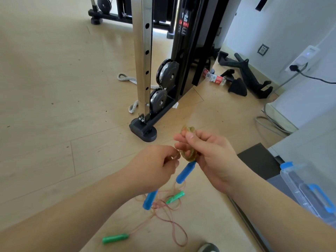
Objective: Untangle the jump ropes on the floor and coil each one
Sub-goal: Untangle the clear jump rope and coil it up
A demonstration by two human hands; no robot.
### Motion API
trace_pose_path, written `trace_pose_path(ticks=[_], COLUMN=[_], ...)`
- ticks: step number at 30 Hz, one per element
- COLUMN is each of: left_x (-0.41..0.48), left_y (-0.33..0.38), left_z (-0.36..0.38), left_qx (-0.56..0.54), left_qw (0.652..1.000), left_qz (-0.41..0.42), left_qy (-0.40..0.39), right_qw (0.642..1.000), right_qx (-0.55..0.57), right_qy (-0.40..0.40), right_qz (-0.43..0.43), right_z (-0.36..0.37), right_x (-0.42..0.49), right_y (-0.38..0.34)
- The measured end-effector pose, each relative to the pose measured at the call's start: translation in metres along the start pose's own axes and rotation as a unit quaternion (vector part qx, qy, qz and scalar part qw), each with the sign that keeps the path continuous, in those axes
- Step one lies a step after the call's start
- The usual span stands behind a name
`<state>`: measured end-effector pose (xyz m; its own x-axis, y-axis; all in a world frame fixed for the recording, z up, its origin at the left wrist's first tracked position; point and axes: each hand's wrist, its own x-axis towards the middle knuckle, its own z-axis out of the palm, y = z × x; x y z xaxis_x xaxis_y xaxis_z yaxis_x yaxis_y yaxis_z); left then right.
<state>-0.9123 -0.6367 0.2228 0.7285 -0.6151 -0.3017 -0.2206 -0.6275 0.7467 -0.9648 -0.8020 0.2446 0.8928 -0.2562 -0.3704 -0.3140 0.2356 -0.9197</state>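
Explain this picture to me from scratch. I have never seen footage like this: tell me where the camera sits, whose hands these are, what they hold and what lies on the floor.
No machine is at work here. A person wears one camera on the head, and it looks down at their own bare hands. The right hand grips a small coil of yellowish rope, and a blue handle hangs just under it. The left hand pinches a loose strand beside the coil. A second blue handle shows below the left hand; I cannot tell whether it hangs or lies down. On the wooden floor lies a tangled pinkish rope with a green handle and another. Behind stands a gym machine. At the right edge is a clear box.
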Motion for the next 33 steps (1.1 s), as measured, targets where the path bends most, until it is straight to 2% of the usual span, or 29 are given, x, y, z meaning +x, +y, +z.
trace_pose_path(ticks=[4, 7, 9, 13, 18, 22, 27, 33], left_x=[-0.003, -0.006, -0.004, -0.001, -0.001, -0.003, -0.002, -0.004], left_y=[0.002, 0.007, 0.007, 0.003, 0.002, -0.002, -0.002, -0.001], left_z=[-0.001, 0.001, -0.001, -0.01, -0.018, -0.024, -0.032, -0.039], left_qx=[-0.053, -0.152, -0.201, -0.215, -0.28, -0.262, -0.213, -0.155], left_qw=[0.998, 0.986, 0.976, 0.975, 0.956, 0.961, 0.975, 0.987], left_qz=[-0.013, -0.034, -0.042, -0.021, 0.012, 0.059, 0.041, 0.045], left_qy=[-0.034, -0.063, -0.064, -0.048, -0.089, -0.068, -0.037, -0.02], right_qw=[1.0, 0.999, 0.998, 0.991, 0.988, 0.982, 0.982, 0.977], right_qx=[0.003, 0.016, -0.013, -0.045, -0.017, -0.005, -0.007, -0.154], right_qy=[0.0, -0.027, -0.059, -0.121, -0.156, -0.191, -0.19, -0.144], right_qz=[-0.002, -0.007, -0.018, -0.029, -0.009, 0.016, 0.02, -0.022], right_z=[-0.001, -0.003, -0.004, -0.007, -0.008, -0.01, -0.012, -0.022], right_x=[0.002, 0.002, 0.0, -0.001, 0.0, 0.0, 0.002, 0.005], right_y=[-0.001, -0.003, -0.005, -0.007, -0.006, -0.008, -0.009, -0.008])
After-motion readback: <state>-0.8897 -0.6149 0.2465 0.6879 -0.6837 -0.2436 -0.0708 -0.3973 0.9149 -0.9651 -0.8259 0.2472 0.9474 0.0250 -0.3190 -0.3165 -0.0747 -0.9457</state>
